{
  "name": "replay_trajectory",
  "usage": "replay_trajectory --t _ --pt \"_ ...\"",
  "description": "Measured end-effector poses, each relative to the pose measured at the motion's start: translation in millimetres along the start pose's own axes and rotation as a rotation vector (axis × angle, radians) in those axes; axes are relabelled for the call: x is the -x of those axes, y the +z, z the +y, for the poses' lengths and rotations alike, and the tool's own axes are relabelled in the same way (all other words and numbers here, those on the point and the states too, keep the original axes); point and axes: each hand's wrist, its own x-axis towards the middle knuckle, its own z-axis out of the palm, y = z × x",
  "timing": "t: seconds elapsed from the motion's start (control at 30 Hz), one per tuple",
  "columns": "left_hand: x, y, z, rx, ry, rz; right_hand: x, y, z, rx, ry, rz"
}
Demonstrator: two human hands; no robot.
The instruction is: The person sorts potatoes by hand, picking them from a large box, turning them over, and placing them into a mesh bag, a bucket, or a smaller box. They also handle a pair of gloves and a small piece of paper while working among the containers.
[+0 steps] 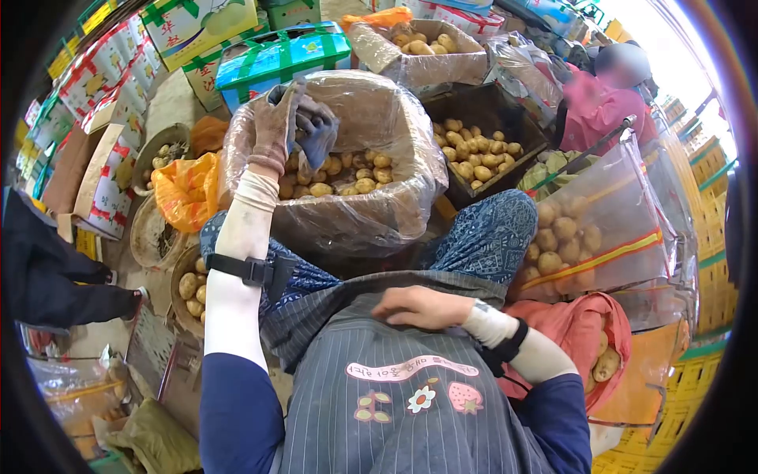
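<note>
My left hand (272, 130), in a brownish knit work glove, is raised over the near left side of a plastic-lined carton (339, 213). Its fingers are closed around a limp grey-blue piece that looks like a second work glove (317, 130). Inside the carton, below that hand, lie loose potatoes (365, 186). My right hand (422, 306) is bare and rests on the striped apron (355, 395) at my waist, fingers loosely stretched and nothing in them.
A dark crate of potatoes (478, 154) and a smaller potato carton (414, 47) stand beyond. At right are a clear bag of potatoes (564, 241) and a red sack (564, 324). Baskets (154, 229) and an orange bag (185, 189) sit left. A person in pink (604, 107) is at upper right.
</note>
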Motion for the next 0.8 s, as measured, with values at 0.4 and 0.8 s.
replay_trajectory --t 0.4,0.8 --pt "-20 -69 -67 0.078 0.039 0.086 119 4 -19 0.137 0.166 0.158" --pt "-31 -80 -87 -0.119 0.107 0.2 64 -3 -33 0.656 -0.131 0.462"
